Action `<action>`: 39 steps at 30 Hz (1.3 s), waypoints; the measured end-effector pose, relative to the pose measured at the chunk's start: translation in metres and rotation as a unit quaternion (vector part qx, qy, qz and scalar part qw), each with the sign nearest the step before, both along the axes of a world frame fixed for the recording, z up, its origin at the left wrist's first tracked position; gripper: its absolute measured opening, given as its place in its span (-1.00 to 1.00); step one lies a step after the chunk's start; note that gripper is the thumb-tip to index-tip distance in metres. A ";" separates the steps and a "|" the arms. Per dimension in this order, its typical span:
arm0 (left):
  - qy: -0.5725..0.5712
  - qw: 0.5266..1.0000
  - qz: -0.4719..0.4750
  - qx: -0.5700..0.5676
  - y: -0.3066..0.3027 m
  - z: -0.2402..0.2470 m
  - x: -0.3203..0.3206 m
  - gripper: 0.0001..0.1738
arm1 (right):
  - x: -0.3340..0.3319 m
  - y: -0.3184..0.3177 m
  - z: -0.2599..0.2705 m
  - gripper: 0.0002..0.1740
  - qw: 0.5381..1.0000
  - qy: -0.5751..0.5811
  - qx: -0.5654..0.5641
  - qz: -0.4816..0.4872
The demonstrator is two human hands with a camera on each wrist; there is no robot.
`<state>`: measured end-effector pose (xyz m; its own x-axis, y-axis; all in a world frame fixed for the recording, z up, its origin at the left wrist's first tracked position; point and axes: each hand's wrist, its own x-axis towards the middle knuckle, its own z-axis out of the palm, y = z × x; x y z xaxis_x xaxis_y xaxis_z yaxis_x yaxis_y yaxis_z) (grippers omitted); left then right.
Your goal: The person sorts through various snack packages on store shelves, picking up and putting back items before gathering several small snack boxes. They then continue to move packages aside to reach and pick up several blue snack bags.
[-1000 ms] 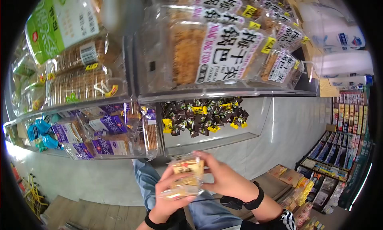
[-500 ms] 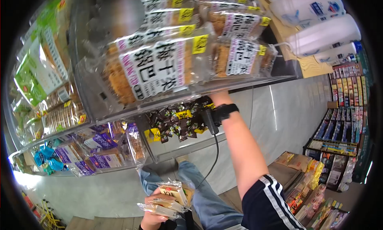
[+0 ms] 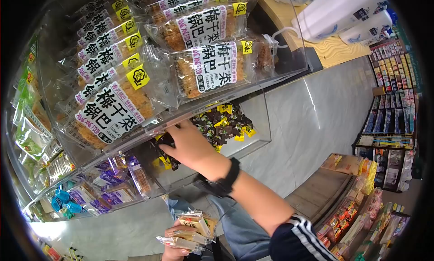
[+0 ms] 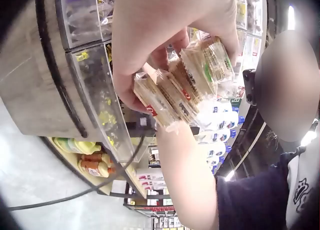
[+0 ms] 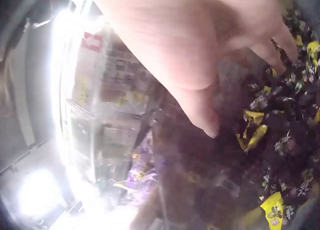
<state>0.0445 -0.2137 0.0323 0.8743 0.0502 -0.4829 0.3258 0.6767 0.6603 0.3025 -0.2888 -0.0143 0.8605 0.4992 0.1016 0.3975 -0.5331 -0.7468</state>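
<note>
My left hand grips several clear-wrapped biscuit packets low in the head view. In the left wrist view, fingers and thumb curl round the packets, which stand side by side like a fan. My right hand reaches into a clear bin of small candies in dark and yellow wrappers. In the right wrist view, the thumb extends apart from the fingers, with nothing between them. Those fingertips touch the candies at the bin's side.
Above the candy bin, a clear tray holds rice-crust packs. Purple-labelled packs fill the compartment to the left. White bottles stand at upper right. Boxes and snack packs stack at lower right, and stocked shelves line the far right.
The right hand left the biscuit packets, reached into the candy bin, then shifted left within it. The left hand keeps hold of the packets. The head view has moved closer to the shelf.
</note>
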 end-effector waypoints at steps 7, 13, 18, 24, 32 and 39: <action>-0.009 0.999 -0.039 -0.021 -0.002 0.003 0.015 -0.26 | 0.012 -0.080 0.012 -0.61 0.887 0.279 -0.242 0.278; -0.013 0.998 -0.058 -0.005 0.000 0.003 0.019 -0.29 | 0.019 -0.057 0.003 -0.54 0.826 0.111 -0.413 0.367; -0.022 0.999 -0.036 -0.014 0.001 0.000 0.018 -0.29 | 0.076 -0.067 -0.019 -0.63 0.891 -0.118 -0.378 0.223; -0.006 0.999 -0.031 0.002 0.000 0.000 0.014 -0.26 | 0.126 -0.107 0.011 -0.72 0.957 0.029 -0.237 0.162; -0.044 0.998 -0.028 -0.018 -0.002 -0.005 0.011 -0.33 | 0.051 -0.109 -0.003 -0.40 0.800 0.193 -0.438 0.362; -0.050 0.998 -0.004 -0.032 -0.004 -0.011 0.008 -0.38 | 0.083 -0.105 -0.030 -0.46 0.831 0.011 -0.456 0.319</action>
<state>0.0521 -0.2180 0.0218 0.9181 0.0149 -0.3960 0.2662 0.7169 0.6444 0.3860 -0.3938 -0.0438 0.3876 0.7152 -0.5816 0.8085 -0.5668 -0.1582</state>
